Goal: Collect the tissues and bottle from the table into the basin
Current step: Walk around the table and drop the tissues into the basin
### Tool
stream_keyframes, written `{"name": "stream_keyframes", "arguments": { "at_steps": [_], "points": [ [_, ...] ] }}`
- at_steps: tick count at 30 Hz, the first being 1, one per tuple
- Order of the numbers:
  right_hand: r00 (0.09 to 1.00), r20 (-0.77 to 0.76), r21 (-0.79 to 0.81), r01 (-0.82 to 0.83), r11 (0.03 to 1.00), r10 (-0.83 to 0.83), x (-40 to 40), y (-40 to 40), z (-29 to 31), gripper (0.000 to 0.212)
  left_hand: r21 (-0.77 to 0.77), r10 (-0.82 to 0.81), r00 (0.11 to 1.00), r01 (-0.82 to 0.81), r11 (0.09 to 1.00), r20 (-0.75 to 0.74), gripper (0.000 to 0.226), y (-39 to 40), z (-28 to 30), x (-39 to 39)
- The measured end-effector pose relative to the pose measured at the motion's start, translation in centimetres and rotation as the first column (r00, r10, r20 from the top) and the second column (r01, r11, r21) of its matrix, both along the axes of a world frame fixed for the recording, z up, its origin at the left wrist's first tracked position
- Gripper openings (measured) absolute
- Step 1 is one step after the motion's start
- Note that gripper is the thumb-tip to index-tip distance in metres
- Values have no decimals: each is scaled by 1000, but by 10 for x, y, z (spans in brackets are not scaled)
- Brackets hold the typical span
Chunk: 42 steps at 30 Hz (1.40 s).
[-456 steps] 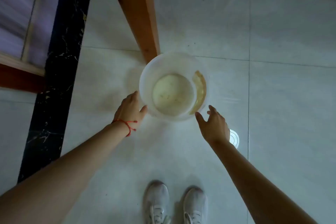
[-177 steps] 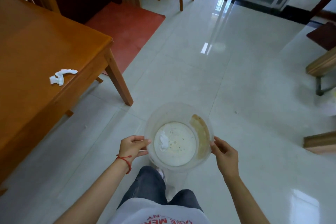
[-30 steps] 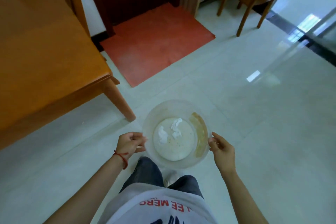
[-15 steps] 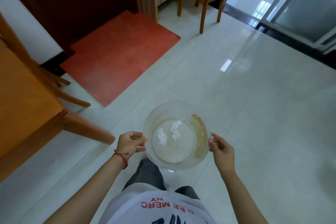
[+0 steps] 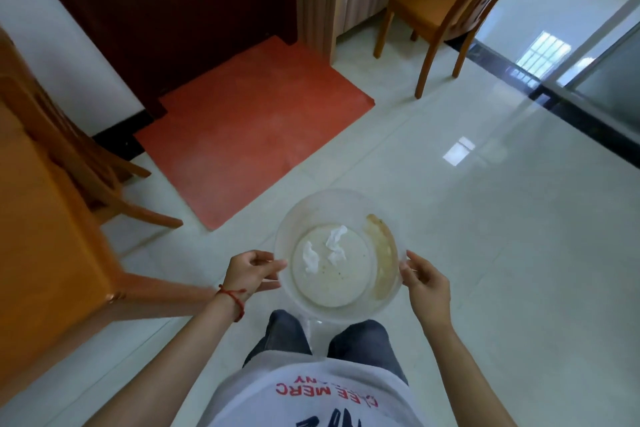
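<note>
I hold a translucent plastic basin (image 5: 349,199) in front of my waist, above the floor. My left hand (image 5: 254,270) grips its left rim and my right hand (image 5: 424,282) grips its right rim. Two crumpled white tissues lie on the basin's pale bottom, one tissue (image 5: 336,243) near the middle and another tissue (image 5: 310,257) to its left. A brown stain (image 5: 384,253) runs down the inner right wall. The orange wooden table (image 5: 41,253) stands at the left, its corner close to my left forearm. No bottle is in view.
A wooden chair (image 5: 79,163) is tucked against the table's far side. A red mat (image 5: 249,128) lies before a dark door. Another wooden chair (image 5: 446,10) stands at the upper right, beside a black floor strip (image 5: 554,104) and glass door. The floor is glossy pale tile.
The view has swung to the right over the last second: the table slid toward the left edge and the far chair came more into view. Both hands keep their grip on the basin.
</note>
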State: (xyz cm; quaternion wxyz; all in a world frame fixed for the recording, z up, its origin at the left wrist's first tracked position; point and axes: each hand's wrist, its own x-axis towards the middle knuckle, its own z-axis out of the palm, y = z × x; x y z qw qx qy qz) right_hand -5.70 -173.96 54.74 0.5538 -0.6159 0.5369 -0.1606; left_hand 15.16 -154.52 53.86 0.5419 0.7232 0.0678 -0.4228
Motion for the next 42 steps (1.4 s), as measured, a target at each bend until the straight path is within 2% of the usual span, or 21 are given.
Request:
{"name": "stream_keyframes", "arguments": {
  "at_steps": [8,13,18,25,31,35,39,42],
  "points": [
    [982,-5,9,-189,982,189,77,-108,-1,28,1,139,990,-139,990,-16,28,-68,-3,38],
    [948,6,-17,-319,948,319,131,-174,10,27,-27,279,960,-279,960,-11,21,-111,-1,50],
    [894,-5,-30,-449,893,449,189,-215,16,27,-30,396,918,-395,918,8,23,-135,-2,70],
    [834,-15,-14,-551,834,551,283,-218,1,29,8,532,846,-533,846,40,22,-128,-11,130],
    [785,2,-53,-619,784,620,386,-206,-7,31,0,577,815,-578,816,54,33,-114,-15,223],
    [771,25,-87,-632,770,636,455,-196,-4,32,-1,601,796,-602,798,69,23,-104,-5,285],
    [726,33,-108,-681,725,687,520,-188,0,37,14,633,768,-637,771,97,27,-94,4,339],
    [701,39,-110,-706,700,712,560,-184,0,30,16,660,746,-664,748,85,30,-89,6,371]
  ]
}}
